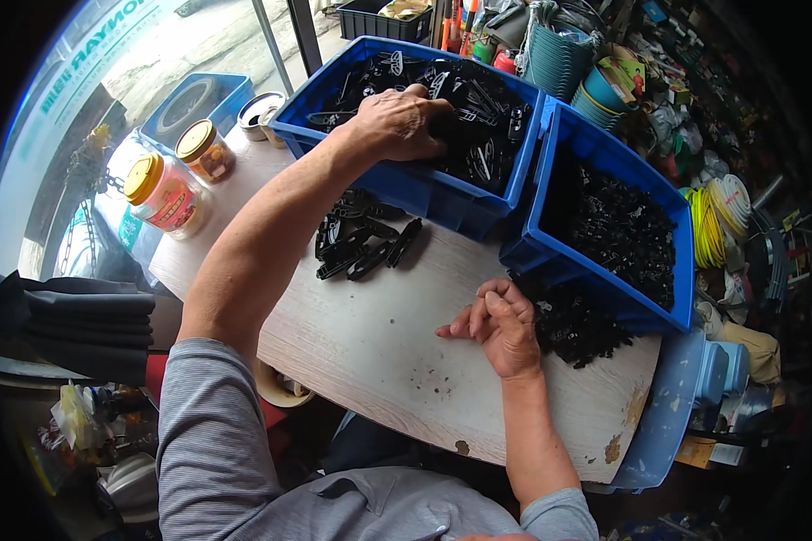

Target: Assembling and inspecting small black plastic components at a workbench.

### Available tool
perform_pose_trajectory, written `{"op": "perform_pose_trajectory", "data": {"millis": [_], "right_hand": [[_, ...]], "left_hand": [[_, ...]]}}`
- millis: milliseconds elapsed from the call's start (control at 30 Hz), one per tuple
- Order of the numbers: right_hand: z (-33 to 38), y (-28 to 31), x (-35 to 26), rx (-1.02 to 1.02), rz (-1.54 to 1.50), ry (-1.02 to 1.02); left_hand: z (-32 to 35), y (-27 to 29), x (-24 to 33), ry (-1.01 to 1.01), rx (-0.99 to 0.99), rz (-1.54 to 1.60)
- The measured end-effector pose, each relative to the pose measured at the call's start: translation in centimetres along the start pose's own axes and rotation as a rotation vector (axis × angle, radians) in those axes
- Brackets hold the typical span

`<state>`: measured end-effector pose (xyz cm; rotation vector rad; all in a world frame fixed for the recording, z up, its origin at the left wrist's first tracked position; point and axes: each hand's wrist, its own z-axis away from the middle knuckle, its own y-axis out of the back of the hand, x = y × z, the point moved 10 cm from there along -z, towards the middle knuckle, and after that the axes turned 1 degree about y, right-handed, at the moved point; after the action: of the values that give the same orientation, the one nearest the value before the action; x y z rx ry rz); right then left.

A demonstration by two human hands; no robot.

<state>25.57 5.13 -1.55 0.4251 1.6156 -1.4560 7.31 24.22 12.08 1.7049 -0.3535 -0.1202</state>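
Observation:
My left hand (pixel 401 124) reaches into the left blue bin (pixel 442 194), which holds many black plastic parts (pixel 487 95), some with shiny metal strips. Its fingers point down among the parts, and the fingertips are hidden. On the table (pixel 370 325), beside that bin, lies a small heap of long black plastic pieces (pixel 367 248). My right hand (pixel 505 334) rests over the tabletop with loosely bent fingers apart, and nothing shows in it. Close to its right is a pile of small black parts (pixel 579 329), spread below the right blue bin (pixel 604 270).
Small black parts (pixel 618 230) fill the right bin. Two yellow-lidded jars (pixel 167 203) and an open tin (pixel 260 113) stand at the table's left edge, by the window. Stacked buckets (pixel 555 59), yellow cable coils (pixel 708 225) and a blue plastic stool (pixel 672 406) crowd the right side.

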Motion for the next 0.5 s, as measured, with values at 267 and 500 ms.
{"op": "perform_pose_trajectory", "data": {"millis": [267,500], "right_hand": [[0.1,-0.2,-0.2,-0.006,-0.012,0.0],[0.0,-0.1,-0.2,0.002,0.011,0.002]], "left_hand": [[0.7,1.1,1.3,-0.158,0.113,0.022],[0.5,1.1,1.3,-0.18,0.146,0.006]]}}
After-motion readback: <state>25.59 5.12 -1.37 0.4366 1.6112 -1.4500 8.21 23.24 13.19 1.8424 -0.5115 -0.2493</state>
